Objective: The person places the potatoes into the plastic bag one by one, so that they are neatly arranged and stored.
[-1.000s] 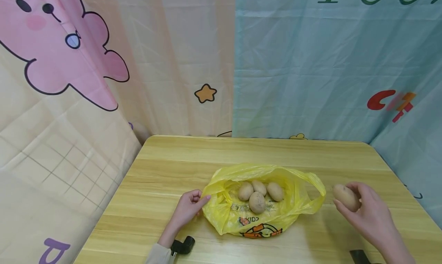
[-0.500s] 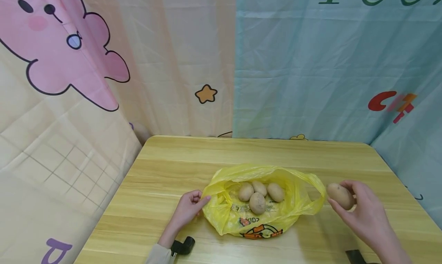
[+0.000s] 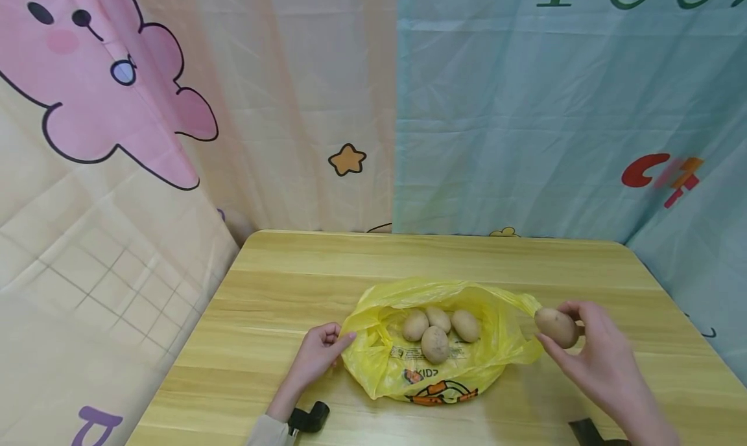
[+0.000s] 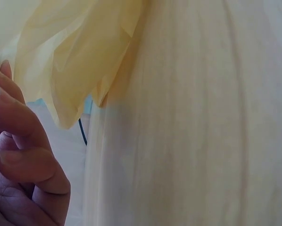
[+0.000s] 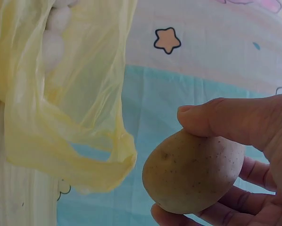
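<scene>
A yellow plastic bag (image 3: 379,375) lies on its base with its mouth spread open, and several potatoes (image 3: 435,345) are clustered inside. At its left edge my left hand (image 3: 318,354) pinches the plastic between thumb and fingers; the left wrist view shows curled fingers (image 4: 28,165) beside the hanging yellow film. My right hand (image 3: 601,355) grips another potato (image 5: 193,172) between thumb and fingertips. That potato is held up just right of the bag, in front of its right handle loop (image 5: 84,174) in the head view, outside the mouth.
The bag stands on a wooden table (image 3: 292,277) with rounded far corners. Printed curtains (image 3: 513,122) hang behind the table and at its sides. Black straps with camera mounts (image 3: 312,417) sit at both wrists.
My right hand has carried its potato leftward, from well right of the bag to its handle loop. The left hand, the bag and the potatoes inside stay in place.
</scene>
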`<action>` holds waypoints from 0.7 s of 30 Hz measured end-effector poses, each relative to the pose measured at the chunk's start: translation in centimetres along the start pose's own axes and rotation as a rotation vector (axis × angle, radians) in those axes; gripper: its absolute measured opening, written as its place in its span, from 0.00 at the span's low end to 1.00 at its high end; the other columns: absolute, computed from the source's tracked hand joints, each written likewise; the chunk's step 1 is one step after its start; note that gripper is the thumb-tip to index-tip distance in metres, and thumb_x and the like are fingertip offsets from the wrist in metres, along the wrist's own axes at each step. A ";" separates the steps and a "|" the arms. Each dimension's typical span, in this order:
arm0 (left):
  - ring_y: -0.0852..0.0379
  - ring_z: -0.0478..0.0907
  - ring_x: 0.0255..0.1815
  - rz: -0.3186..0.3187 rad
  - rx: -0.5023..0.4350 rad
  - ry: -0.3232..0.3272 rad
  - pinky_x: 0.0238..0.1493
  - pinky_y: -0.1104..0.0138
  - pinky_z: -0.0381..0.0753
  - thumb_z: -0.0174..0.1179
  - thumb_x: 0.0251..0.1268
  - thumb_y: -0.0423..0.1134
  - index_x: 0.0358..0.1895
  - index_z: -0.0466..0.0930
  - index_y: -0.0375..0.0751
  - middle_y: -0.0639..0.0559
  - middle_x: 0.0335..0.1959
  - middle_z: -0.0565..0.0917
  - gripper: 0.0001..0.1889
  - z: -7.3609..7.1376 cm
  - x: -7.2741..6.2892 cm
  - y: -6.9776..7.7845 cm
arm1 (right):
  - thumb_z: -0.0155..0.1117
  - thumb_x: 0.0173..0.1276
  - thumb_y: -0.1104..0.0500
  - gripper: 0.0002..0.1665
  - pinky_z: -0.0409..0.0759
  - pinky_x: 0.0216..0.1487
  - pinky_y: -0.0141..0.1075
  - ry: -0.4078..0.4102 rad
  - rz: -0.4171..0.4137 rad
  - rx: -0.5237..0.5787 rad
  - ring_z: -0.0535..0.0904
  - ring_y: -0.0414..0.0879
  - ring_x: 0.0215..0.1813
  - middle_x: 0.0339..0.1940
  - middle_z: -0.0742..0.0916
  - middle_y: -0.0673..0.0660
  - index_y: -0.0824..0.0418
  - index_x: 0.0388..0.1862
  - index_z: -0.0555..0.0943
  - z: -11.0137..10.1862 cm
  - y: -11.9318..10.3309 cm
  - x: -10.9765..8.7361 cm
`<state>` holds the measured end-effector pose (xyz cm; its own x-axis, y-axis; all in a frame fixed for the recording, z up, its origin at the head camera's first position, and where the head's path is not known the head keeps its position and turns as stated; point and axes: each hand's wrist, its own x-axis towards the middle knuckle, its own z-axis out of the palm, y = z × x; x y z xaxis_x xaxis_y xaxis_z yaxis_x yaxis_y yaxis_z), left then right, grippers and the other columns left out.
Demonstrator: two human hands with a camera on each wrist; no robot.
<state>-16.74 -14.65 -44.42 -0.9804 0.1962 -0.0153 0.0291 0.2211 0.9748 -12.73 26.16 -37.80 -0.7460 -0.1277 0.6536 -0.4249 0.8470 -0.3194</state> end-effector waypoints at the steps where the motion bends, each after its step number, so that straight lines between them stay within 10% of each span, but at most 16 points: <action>1: 0.62 0.63 0.12 0.001 0.000 0.001 0.15 0.74 0.63 0.62 0.64 0.34 0.25 0.72 0.34 0.53 0.13 0.68 0.12 0.0 0.0 0.0 | 0.80 0.28 0.71 0.36 0.68 0.33 0.21 -0.001 -0.006 0.005 0.72 0.46 0.34 0.35 0.79 0.57 0.69 0.41 0.74 0.1 -0.2 0.1; 21: 0.59 0.64 0.13 -0.004 -0.009 0.000 0.15 0.74 0.64 0.61 0.65 0.34 0.25 0.73 0.34 0.49 0.14 0.69 0.12 0.0 0.0 0.1 | 0.80 0.38 0.67 0.32 0.73 0.29 0.25 -0.109 -0.058 0.105 0.74 0.43 0.36 0.36 0.78 0.52 0.64 0.41 0.72 2.4 -2.1 2.7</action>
<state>-16.70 -14.66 -44.33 -0.9806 0.1950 -0.0186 0.0239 0.2132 0.9767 -15.05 22.81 -36.99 -0.7675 -0.2351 0.5964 -0.5160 0.7786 -0.3571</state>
